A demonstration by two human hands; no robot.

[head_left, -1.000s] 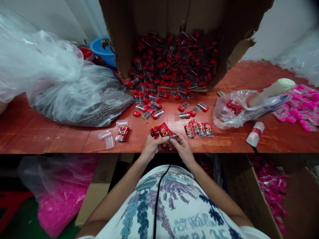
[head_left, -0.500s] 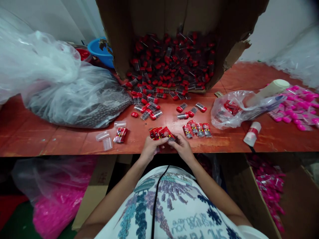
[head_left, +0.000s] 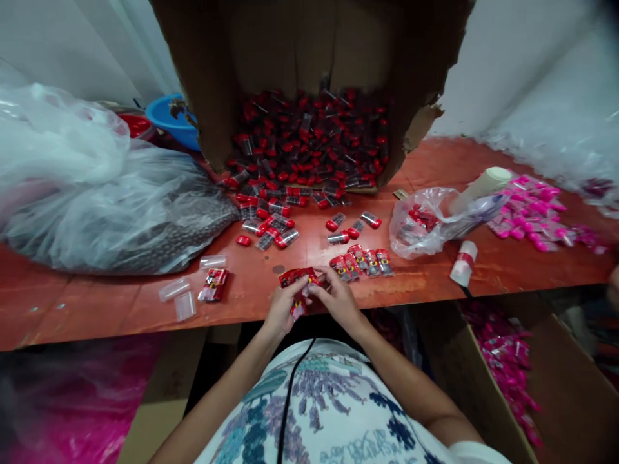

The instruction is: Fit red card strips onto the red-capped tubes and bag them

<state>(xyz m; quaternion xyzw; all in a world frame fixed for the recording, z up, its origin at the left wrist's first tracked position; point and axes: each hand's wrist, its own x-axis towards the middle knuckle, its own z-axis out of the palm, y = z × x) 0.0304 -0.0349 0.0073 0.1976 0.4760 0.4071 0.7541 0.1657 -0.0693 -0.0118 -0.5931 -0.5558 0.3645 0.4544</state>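
In front of the cardboard box (head_left: 425, 58), the left hand (head_left: 279, 310) has its grip clamped on red packets (head_left: 291, 277); the right hand (head_left: 338, 299) touches them, its grip too hidden for me to tell.

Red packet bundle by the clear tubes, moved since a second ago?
No: against the clear tubes on the table, the red packet bundle keeps its place; camera shifted.

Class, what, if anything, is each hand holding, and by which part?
The left hand holds red packets, apparently around their middle, thumb on top. The right hand is at their right side; whether it grips cannot be told.
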